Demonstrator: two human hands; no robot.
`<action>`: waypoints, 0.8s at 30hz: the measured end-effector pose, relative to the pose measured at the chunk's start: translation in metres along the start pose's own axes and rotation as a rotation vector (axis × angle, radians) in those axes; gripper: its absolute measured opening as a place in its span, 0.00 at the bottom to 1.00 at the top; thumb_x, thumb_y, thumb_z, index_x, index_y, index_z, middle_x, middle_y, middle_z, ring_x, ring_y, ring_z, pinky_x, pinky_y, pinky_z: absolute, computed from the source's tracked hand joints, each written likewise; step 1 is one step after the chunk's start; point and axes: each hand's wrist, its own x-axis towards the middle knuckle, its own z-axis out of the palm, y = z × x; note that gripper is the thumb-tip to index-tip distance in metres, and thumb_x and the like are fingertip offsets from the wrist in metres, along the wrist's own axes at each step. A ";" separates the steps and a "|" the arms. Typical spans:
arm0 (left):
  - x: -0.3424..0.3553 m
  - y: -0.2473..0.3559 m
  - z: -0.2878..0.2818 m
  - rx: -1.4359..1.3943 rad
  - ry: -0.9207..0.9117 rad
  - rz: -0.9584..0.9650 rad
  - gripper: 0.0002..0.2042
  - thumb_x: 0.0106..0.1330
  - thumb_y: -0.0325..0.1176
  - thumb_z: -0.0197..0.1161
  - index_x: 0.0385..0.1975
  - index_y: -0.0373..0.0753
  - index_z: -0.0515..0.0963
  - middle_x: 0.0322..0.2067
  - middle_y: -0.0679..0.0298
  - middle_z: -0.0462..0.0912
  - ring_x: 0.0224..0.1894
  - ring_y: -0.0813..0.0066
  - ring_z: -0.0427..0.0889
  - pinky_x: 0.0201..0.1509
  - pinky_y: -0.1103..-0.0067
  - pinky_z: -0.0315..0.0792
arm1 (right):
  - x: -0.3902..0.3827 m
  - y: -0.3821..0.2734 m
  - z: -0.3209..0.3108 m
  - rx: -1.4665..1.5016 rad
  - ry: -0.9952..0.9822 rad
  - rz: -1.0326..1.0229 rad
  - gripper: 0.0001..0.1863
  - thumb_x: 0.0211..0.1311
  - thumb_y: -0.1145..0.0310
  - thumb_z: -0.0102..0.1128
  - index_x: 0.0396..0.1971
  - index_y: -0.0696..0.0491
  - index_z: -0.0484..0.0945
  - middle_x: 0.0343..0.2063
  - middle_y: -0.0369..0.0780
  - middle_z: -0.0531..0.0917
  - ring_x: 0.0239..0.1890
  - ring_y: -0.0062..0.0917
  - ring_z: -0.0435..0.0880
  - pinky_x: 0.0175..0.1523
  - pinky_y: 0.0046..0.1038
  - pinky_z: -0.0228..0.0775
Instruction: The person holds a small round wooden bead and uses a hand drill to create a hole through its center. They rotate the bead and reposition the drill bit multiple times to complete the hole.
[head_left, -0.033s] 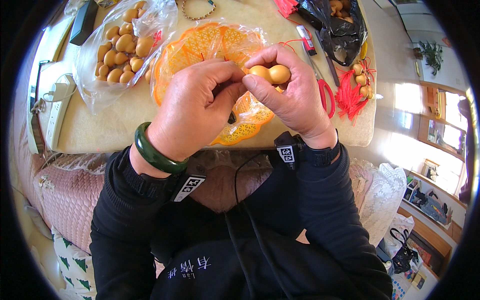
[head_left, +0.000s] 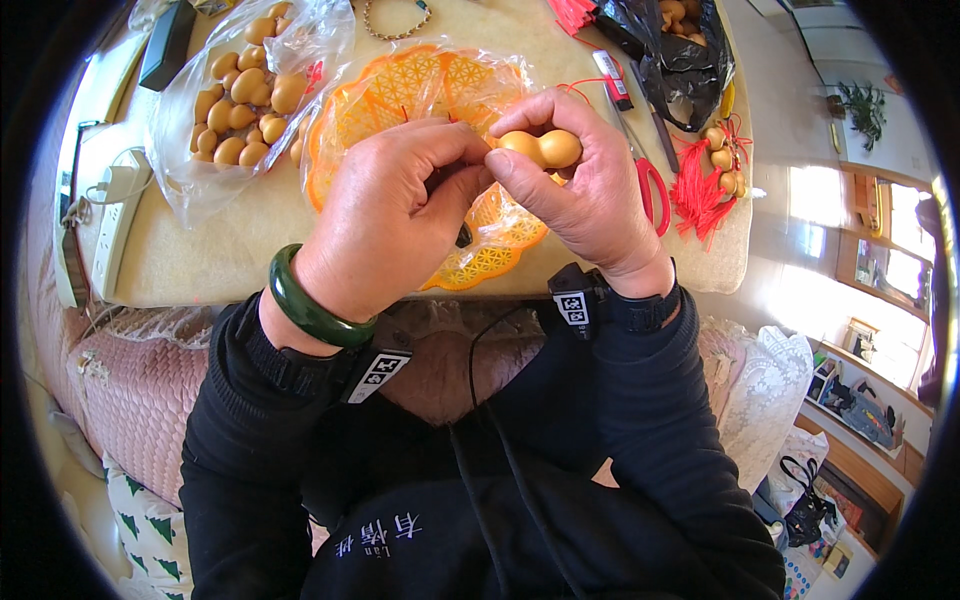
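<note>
My right hand grips a small tan bottle gourd between thumb and fingers, its two rounded lobes lying sideways. Against the gourd's left end, the fingertips of my left hand are pinched together. Whatever they hold is hidden behind the fingers. A green bangle circles my left wrist. Both hands are above an orange lattice basket lined with clear plastic. Part of a small dark object shows below my left hand; its kind cannot be made out.
Several gourds fill a clear plastic bag at left, near a power strip. Red-handled scissors, a dark pen-like tool, gourds with red tassels and a black bag of gourds lie right. A bead bracelet is at the back.
</note>
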 end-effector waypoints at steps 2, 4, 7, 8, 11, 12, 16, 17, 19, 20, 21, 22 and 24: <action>0.000 0.000 0.000 -0.014 -0.013 -0.020 0.03 0.60 0.21 0.64 0.33 0.31 0.80 0.26 0.51 0.80 0.28 0.56 0.80 0.31 0.74 0.72 | -0.001 -0.001 0.000 0.012 -0.016 0.043 0.11 0.58 0.68 0.68 0.37 0.54 0.78 0.31 0.31 0.79 0.34 0.11 0.74 0.40 0.16 0.69; 0.000 0.001 0.000 -0.019 -0.022 -0.032 0.03 0.60 0.20 0.64 0.33 0.31 0.80 0.27 0.51 0.80 0.29 0.56 0.80 0.32 0.73 0.72 | -0.002 -0.003 0.000 0.015 -0.019 0.068 0.10 0.58 0.68 0.66 0.38 0.54 0.78 0.32 0.30 0.78 0.34 0.12 0.73 0.41 0.16 0.68; 0.000 0.001 -0.001 -0.017 -0.025 -0.028 0.03 0.60 0.20 0.64 0.33 0.31 0.80 0.27 0.51 0.80 0.29 0.55 0.80 0.32 0.73 0.72 | -0.002 -0.004 0.001 0.020 -0.008 0.075 0.09 0.58 0.69 0.66 0.37 0.54 0.79 0.30 0.29 0.78 0.33 0.11 0.73 0.40 0.16 0.67; 0.000 0.001 0.000 -0.018 -0.022 -0.022 0.03 0.60 0.20 0.64 0.33 0.31 0.80 0.27 0.51 0.80 0.29 0.55 0.80 0.32 0.73 0.72 | -0.002 -0.004 0.001 0.025 -0.006 0.078 0.09 0.58 0.68 0.66 0.37 0.54 0.79 0.30 0.29 0.78 0.33 0.11 0.73 0.40 0.16 0.67; 0.000 0.000 0.000 -0.012 -0.022 -0.008 0.03 0.59 0.20 0.64 0.33 0.31 0.80 0.27 0.51 0.80 0.29 0.55 0.81 0.32 0.73 0.72 | -0.002 -0.004 0.001 0.046 -0.007 0.092 0.08 0.58 0.68 0.65 0.36 0.54 0.79 0.29 0.29 0.77 0.32 0.10 0.72 0.39 0.15 0.66; 0.000 0.000 0.000 -0.009 -0.024 -0.008 0.03 0.59 0.20 0.63 0.33 0.31 0.80 0.27 0.51 0.80 0.30 0.55 0.81 0.32 0.72 0.72 | -0.002 -0.004 0.001 0.054 -0.009 0.097 0.08 0.59 0.68 0.65 0.36 0.54 0.79 0.29 0.29 0.77 0.32 0.10 0.72 0.38 0.15 0.66; 0.000 0.001 0.000 -0.014 -0.030 -0.019 0.03 0.60 0.20 0.63 0.33 0.31 0.80 0.28 0.51 0.81 0.30 0.54 0.81 0.33 0.72 0.73 | -0.002 -0.004 0.001 0.078 -0.007 0.109 0.08 0.59 0.68 0.65 0.36 0.54 0.79 0.30 0.29 0.77 0.31 0.09 0.71 0.37 0.15 0.66; -0.001 0.001 -0.001 -0.012 -0.033 -0.022 0.03 0.60 0.20 0.63 0.33 0.31 0.80 0.28 0.51 0.81 0.30 0.54 0.81 0.33 0.72 0.73 | -0.002 -0.003 0.001 0.077 -0.003 0.102 0.08 0.59 0.68 0.65 0.36 0.54 0.79 0.30 0.29 0.77 0.31 0.09 0.72 0.38 0.15 0.66; -0.001 0.001 0.000 -0.019 -0.029 -0.026 0.03 0.60 0.21 0.63 0.33 0.31 0.80 0.28 0.51 0.81 0.30 0.54 0.81 0.33 0.73 0.73 | -0.002 -0.003 0.003 0.083 0.007 0.094 0.08 0.59 0.69 0.65 0.36 0.54 0.79 0.30 0.29 0.78 0.32 0.10 0.72 0.38 0.15 0.67; -0.001 0.001 0.000 -0.029 -0.022 -0.027 0.03 0.60 0.21 0.63 0.33 0.31 0.80 0.28 0.51 0.81 0.30 0.54 0.81 0.33 0.73 0.73 | -0.002 -0.002 0.004 0.091 0.014 0.095 0.08 0.59 0.69 0.65 0.36 0.54 0.79 0.30 0.29 0.78 0.32 0.10 0.73 0.38 0.15 0.67; -0.001 0.001 0.001 -0.042 -0.018 -0.028 0.03 0.60 0.21 0.63 0.33 0.31 0.79 0.28 0.51 0.81 0.30 0.54 0.81 0.33 0.73 0.73 | -0.002 -0.002 0.004 0.095 0.019 0.089 0.08 0.58 0.69 0.65 0.36 0.54 0.79 0.30 0.29 0.78 0.32 0.10 0.73 0.38 0.15 0.67; -0.001 0.001 0.001 -0.037 -0.016 -0.027 0.03 0.60 0.21 0.63 0.33 0.31 0.79 0.28 0.51 0.81 0.30 0.54 0.81 0.33 0.73 0.73 | -0.002 -0.002 0.004 0.094 0.022 0.096 0.08 0.58 0.69 0.65 0.36 0.54 0.79 0.30 0.29 0.78 0.33 0.10 0.73 0.39 0.15 0.68; -0.001 0.000 0.001 -0.039 -0.016 -0.030 0.03 0.60 0.21 0.63 0.33 0.31 0.79 0.28 0.51 0.81 0.30 0.54 0.81 0.33 0.73 0.73 | -0.002 -0.002 0.004 0.086 0.024 0.098 0.08 0.58 0.70 0.65 0.36 0.54 0.79 0.30 0.29 0.78 0.33 0.10 0.74 0.39 0.15 0.68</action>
